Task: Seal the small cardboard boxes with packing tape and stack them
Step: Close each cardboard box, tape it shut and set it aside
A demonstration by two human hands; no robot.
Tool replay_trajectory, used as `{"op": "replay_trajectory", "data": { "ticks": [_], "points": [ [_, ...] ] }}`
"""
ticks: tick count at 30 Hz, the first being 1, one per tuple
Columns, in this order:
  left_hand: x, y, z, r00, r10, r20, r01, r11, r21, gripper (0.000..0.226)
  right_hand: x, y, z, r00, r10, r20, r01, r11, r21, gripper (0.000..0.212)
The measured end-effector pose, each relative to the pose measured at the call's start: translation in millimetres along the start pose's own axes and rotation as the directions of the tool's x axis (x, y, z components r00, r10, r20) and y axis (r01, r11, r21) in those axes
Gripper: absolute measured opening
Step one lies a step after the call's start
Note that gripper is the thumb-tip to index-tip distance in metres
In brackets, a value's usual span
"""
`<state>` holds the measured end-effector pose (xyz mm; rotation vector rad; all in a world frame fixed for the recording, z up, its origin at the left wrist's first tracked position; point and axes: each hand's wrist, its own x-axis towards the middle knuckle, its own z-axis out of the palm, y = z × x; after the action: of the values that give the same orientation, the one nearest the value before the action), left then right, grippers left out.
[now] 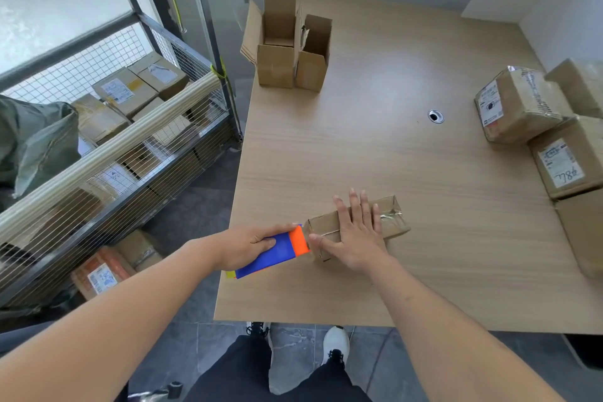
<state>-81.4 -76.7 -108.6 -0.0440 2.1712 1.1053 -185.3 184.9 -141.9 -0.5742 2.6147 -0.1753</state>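
A small brown cardboard box [393, 219] lies on the wooden table [375, 147] near its front left corner, with clear tape along its top seam. My right hand [357, 233] rests flat on the box, fingers spread and straight. My left hand [251, 243] grips a blue and orange tape dispenser [277, 253], whose orange end touches the box's left end. Two open, unsealed small boxes [290, 52] stand upright at the table's far left.
Several sealed, labelled boxes [522, 108] are piled at the table's right edge. A round cable hole [435, 116] sits mid-table. A wire cage trolley [107, 127] full of parcels stands left of the table. My shoes show below the front edge.
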Motion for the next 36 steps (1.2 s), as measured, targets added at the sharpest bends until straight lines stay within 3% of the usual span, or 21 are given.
{"op": "replay_trajectory", "data": {
  "ticks": [7, 10, 13, 16, 18, 20, 22, 24, 26, 31, 36],
  "points": [
    [16, -19, 6, 0.993, -0.116, 0.008, 0.113, 0.979, 0.168, 0.049, -1, -4, -2, 1.0, 0.008, 0.0, -0.008, 0.999, -0.046, 0.115],
    [8, -20, -4, 0.996, -0.088, -0.029, 0.092, 0.983, 0.159, 0.05, 1, -13, -3, 0.999, 0.053, 0.001, -0.053, 0.998, -0.031, 0.115],
    [2, -9, -20, 0.997, -0.043, -0.062, 0.054, 0.982, 0.178, 0.055, 3, -35, 0, 0.993, 0.119, -0.014, -0.119, 0.992, -0.035, 0.102],
    [-2, -16, -34, 0.988, 0.031, -0.152, 0.003, 0.977, 0.213, 0.063, 7, -47, 2, 1.0, 0.004, -0.014, -0.005, 0.997, -0.072, 0.091],
    [-5, -18, -40, 0.978, 0.08, -0.193, -0.035, 0.973, 0.228, 0.071, 6, -37, -1, 0.992, -0.127, -0.024, 0.125, 0.989, -0.077, 0.101],
    [-8, -13, -47, 0.963, 0.128, -0.236, -0.076, 0.974, 0.214, 0.081, 1, -26, -6, 0.985, -0.163, -0.065, 0.156, 0.983, -0.096, 0.118],
    [-7, -11, -51, 0.945, 0.178, -0.275, -0.131, 0.974, 0.183, 0.089, -12, -21, -8, 0.989, -0.038, -0.141, 0.018, 0.99, -0.137, 0.127],
    [-6, -7, -55, 0.936, 0.206, -0.287, -0.167, 0.974, 0.153, 0.096, -23, -20, -5, 0.967, 0.129, -0.218, -0.162, 0.977, -0.139, 0.12],
    [-6, 2, -58, 0.926, 0.246, -0.287, -0.209, 0.966, 0.153, 0.1, -29, -20, -1, 0.945, 0.167, -0.283, -0.223, 0.958, -0.179, 0.112],
    [-7, 23, -64, 0.901, 0.313, -0.302, -0.272, 0.947, 0.171, 0.108, -22, -3, -3, 0.995, -0.006, -0.099, -0.006, 0.992, -0.125, 0.091],
    [-18, 35, -63, 0.889, 0.333, -0.314, -0.282, 0.939, 0.198, 0.112, -7, 4, -18, 0.953, -0.302, 0.036, 0.302, 0.953, -0.006, 0.094]
  ]
}}
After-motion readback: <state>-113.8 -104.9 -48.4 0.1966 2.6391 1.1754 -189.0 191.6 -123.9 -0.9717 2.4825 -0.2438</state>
